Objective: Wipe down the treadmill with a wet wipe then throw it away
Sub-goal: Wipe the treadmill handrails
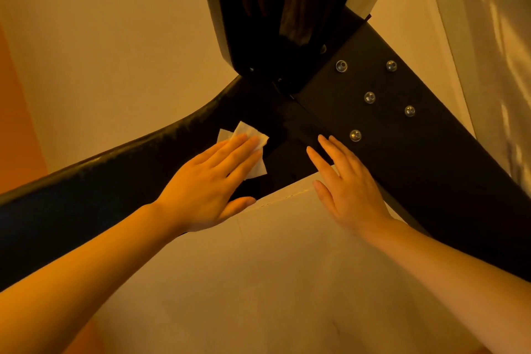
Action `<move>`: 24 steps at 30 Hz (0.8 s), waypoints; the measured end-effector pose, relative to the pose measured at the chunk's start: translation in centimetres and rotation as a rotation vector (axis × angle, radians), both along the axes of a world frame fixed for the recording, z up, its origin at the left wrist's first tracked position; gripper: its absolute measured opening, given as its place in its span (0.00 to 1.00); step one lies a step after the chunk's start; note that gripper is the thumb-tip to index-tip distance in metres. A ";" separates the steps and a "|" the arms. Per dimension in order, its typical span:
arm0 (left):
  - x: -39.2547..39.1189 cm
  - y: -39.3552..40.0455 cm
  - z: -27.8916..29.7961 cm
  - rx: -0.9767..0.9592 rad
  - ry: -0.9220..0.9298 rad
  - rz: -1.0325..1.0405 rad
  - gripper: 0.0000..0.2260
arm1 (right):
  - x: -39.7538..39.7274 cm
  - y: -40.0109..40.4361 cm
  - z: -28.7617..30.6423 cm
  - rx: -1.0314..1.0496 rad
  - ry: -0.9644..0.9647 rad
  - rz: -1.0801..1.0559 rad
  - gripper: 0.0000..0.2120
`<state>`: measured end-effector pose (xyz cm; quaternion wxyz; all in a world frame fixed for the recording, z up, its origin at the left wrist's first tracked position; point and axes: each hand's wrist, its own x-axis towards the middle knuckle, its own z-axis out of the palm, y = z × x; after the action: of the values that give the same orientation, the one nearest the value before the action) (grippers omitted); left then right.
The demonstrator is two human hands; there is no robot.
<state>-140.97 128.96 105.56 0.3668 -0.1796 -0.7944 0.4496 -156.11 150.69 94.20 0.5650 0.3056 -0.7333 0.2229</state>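
Note:
The black treadmill frame (pixel 402 135) fills the middle of the head view, seen close up where a rounded handrail (pixel 100 181) meets a flat bracket with several silver bolts. A white wet wipe (pixel 253 138) lies flat on the joint between them. My left hand (pixel 209 181) presses the wipe onto the frame with straight fingers. My right hand (pixel 344 181) rests flat on the bracket beside it, fingers straight, holding nothing.
A pale cardboard-like surface (pixel 287 282) lies below the hands. A light wall (pixel 115 37) is behind the frame at left. A dark upright part of the machine (pixel 258 8) rises at top centre, and pale curtain-like fabric (pixel 494 52) hangs at right.

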 end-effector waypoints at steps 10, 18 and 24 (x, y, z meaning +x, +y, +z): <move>-4.1 6.9 1.7 0.030 -0.017 0.069 0.35 | -0.1 1.3 -0.7 0.061 -0.001 -0.079 0.25; -3.4 4.7 1.2 -0.027 -0.010 0.033 0.35 | -0.3 1.5 -0.8 0.069 0.017 -0.065 0.25; -0.9 0.6 -0.1 -0.031 -0.055 0.007 0.33 | -0.7 1.2 -1.1 0.042 0.012 -0.029 0.25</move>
<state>-141.85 129.57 105.50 0.3406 -0.1947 -0.7977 0.4580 -156.85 151.90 93.11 0.5659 0.3079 -0.7389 0.1975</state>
